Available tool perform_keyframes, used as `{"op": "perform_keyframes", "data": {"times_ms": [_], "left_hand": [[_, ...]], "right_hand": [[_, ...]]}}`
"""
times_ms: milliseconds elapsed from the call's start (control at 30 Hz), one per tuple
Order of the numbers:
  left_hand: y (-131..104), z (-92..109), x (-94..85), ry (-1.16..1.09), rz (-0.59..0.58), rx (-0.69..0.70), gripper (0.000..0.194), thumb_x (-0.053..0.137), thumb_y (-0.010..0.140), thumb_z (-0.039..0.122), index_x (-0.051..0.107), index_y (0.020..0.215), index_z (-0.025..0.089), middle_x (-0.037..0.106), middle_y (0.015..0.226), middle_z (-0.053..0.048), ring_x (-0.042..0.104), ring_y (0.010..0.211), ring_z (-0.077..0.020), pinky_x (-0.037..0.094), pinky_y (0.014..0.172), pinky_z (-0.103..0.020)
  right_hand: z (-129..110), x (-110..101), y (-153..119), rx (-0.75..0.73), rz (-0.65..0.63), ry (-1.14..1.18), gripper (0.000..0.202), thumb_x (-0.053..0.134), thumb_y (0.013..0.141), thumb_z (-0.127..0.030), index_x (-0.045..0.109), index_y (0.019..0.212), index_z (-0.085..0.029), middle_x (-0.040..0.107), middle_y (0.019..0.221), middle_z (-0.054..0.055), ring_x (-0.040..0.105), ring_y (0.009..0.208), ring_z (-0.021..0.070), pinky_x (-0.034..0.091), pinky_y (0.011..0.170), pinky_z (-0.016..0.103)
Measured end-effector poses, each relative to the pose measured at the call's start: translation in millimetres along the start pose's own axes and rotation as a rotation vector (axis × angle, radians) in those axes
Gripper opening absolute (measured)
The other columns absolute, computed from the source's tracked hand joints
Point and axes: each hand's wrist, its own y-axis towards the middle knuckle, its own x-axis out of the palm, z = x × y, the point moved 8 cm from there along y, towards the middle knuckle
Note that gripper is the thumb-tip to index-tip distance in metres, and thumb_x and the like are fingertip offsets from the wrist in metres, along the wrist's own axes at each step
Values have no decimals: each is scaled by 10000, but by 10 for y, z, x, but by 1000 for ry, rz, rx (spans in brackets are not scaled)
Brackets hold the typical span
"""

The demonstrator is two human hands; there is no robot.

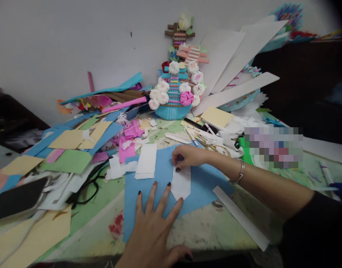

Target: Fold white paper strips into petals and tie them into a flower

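Note:
A white paper piece with a pointed lower end (182,185) lies on a blue sheet (204,190). My right hand (187,156) is closed over its upper part, fingertips pinched together; whether they grip the paper is hidden. My left hand (156,219) lies spread at the lower middle, fingertips on the blue sheet and the index finger beside the paper's lower tip. White rectangular strips (146,160) are stacked on the blue sheet, left of the pointed piece. A long white strip (240,217) rests to the right, partly past the blue sheet.
Coloured paper sheets (66,160), glasses (87,191) and a phone (18,199) are at the left. A blue paper instrument with white flowers (173,108) stands at the back. Black pens (194,123), gold scissors (219,149) and paper scraps lie beyond my right hand.

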Motion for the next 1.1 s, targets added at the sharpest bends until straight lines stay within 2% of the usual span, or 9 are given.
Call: {"op": "perform_keyframes", "data": {"times_ms": [200, 333, 467, 533, 633, 700, 833, 933, 1100], "left_hand": [[107, -327, -251, -93, -149, 277, 586, 514, 809, 563, 406, 1344, 352, 234, 1509, -78, 89, 1380, -404, 237, 987, -687], [362, -603, -417, -142, -66, 326, 293, 571, 829, 416, 646, 1089, 304, 345, 1461, -65, 146, 1384, -351, 228, 1038, -633], [614, -733, -458, -145, 63, 328, 144, 582, 835, 305, 699, 844, 222, 499, 1341, -82, 293, 1337, -321, 282, 1027, -601], [673, -679, -546, -157, 247, 294, 134, 564, 838, 220, 671, 766, 184, 597, 1213, -93, 418, 1257, -290, 364, 991, -546], [662, -346, -582, -166, 408, 276, 139, 556, 831, 173, 633, 719, 147, 682, 979, -100, 579, 1042, -245, 485, 873, -420], [671, -69, -466, -60, 347, 218, 136, 570, 828, 222, 652, 817, 114, 688, 924, -123, 616, 928, -270, 515, 790, -424], [704, 191, -178, 33, 165, 74, 604, 567, 793, 514, 573, 1137, 18, 631, 1103, -234, 585, 1023, -358, 490, 833, -489], [734, 165, -74, 4, 111, 129, 526, 504, 854, 459, 549, 1171, 42, 585, 1207, -218, 519, 1154, -346, 419, 956, -495], [769, -82, -65, -156, 4, 340, 303, 465, 900, 310, 547, 1117, 115, 582, 1241, -141, 457, 1244, -277, 302, 1069, -515]], "right_hand": [[96, 17, -127, 99, -2, -11, 144, 630, 684, -105, 658, 821, -141, 643, 709, 10, 549, 627, 104, 371, 546, 179], [115, 34, -289, 158, 35, -37, 143, 567, 719, -110, 658, 822, -151, 657, 712, 18, 561, 632, 106, 369, 559, 179], [119, 50, -443, 232, 79, -98, 130, 554, 727, -142, 663, 797, -152, 672, 722, 42, 576, 659, 132, 348, 567, 200], [128, 68, -522, 281, 109, -136, 131, 543, 736, -169, 667, 773, -147, 675, 719, 64, 583, 670, 154, 330, 559, 219], [142, 114, -638, 352, 145, -179, 172, 504, 751, -182, 668, 714, -143, 669, 685, 86, 581, 641, 171, 297, 532, 242], [155, 145, -692, 381, 143, -178, 176, 507, 748, -187, 664, 679, -149, 660, 652, 77, 573, 610, 165, 290, 521, 245], [196, 11, -702, 360, 268, -78, 146, 530, 769, -181, 665, 817, -151, 664, 721, 44, 574, 657, 144, 363, 597, 229], [170, -114, -618, 232, 330, -54, 306, 627, 733, -186, 620, 1036, -139, 638, 970, 83, 571, 867, 171, 404, 754, 249], [131, -12, -504, 196, 147, -76, 95, 616, 706, -126, 659, 790, -143, 634, 836, 67, 566, 780, 169, 392, 681, 240]]}}
